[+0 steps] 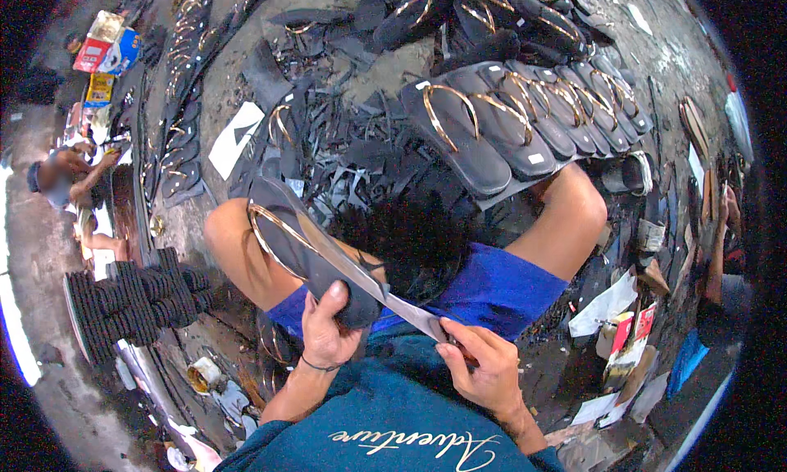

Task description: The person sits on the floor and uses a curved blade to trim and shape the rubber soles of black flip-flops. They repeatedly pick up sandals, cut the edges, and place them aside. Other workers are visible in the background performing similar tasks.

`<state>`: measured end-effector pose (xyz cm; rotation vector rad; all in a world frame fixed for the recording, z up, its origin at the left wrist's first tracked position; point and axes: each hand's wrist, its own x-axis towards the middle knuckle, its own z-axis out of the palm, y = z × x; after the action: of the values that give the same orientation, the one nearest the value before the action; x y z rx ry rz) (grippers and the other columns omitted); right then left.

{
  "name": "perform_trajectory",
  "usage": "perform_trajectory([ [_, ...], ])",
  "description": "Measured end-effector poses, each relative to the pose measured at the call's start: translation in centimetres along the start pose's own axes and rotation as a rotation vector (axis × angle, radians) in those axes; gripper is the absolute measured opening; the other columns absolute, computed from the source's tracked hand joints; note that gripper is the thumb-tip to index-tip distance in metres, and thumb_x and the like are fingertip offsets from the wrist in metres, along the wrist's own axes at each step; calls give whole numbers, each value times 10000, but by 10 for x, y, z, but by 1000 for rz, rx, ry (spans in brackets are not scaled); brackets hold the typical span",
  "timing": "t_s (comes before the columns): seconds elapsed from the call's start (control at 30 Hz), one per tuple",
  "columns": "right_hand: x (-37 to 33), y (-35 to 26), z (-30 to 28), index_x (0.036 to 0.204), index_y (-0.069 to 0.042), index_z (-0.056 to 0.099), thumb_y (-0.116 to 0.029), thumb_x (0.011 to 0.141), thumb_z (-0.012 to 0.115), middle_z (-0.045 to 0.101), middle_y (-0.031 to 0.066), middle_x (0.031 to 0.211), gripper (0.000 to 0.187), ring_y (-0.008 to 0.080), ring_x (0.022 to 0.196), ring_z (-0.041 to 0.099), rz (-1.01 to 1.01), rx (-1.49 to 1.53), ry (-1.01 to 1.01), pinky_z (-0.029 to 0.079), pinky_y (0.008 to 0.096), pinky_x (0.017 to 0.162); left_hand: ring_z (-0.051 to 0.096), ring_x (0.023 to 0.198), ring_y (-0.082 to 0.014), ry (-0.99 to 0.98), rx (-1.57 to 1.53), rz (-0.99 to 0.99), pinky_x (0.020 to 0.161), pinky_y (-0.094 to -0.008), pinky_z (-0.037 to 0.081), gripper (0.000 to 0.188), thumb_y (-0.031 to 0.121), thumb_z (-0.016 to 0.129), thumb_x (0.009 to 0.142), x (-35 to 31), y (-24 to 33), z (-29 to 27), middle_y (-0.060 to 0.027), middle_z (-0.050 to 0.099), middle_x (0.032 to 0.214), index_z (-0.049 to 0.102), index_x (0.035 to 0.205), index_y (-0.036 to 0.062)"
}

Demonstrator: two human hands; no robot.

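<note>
My left hand [329,329] grips the heel end of a black flip-flop [297,226] with gold straps, its thumb pressed on the top of the sole. The flip-flop slants up and left over my left knee. In my right hand [484,365] is a knife [414,315], its handle mostly hidden by my fingers. The long, pale blade lies along the right edge of the sole, and a thin dark strip of material shows beside it. Between my legs is a dark, blurred mass [406,242] I cannot make out.
Several gold-strapped flip-flops [553,115] stand in a row by my right knee, with more heaped beyond. Black scraps [361,156] litter the floor ahead. Stacked dark soles [135,304] lie at left, near a tin can [205,375]. Another person [70,177] sits far left; an arm [721,226] shows at right.
</note>
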<state>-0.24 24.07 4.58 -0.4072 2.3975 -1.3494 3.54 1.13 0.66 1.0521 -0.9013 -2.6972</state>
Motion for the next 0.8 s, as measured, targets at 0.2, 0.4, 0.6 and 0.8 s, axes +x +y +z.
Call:
perform_trajectory([
  [0.2,29,-18,24,1129,-70,693,-208,899,700,684,152,802,269,263,620,666,88,155,-163,539,354,562,669,1001,-280,-66,142,-30,898,-452,559,482,147,687,862,-17,-4,-26,-101,665,1107,500,1293,46],
  [0.4,82,1,52,1107,-4,679,-317,896,735,577,24,689,381,70,639,491,232,506,-365,460,285,567,653,1022,-244,38,385,-12,945,-384,529,444,168,720,859,-6,-1,-18,-92,658,1115,542,1231,5],
  [0.6,159,-38,-9,1174,-18,602,-283,927,711,570,1,708,379,88,548,549,203,1180,26,446,255,458,517,1246,-249,-262,180,104,1082,-432,378,539,471,401,1039,99,-1,45,-101,488,1427,413,1408,79],
  [0.8,140,-19,-24,1384,-4,388,-132,967,634,652,122,1181,501,96,877,619,-40,1179,252,520,242,723,672,742,-186,-360,-35,-475,653,-306,570,297,347,618,971,174,-78,115,-57,693,892,637,1076,71],
])
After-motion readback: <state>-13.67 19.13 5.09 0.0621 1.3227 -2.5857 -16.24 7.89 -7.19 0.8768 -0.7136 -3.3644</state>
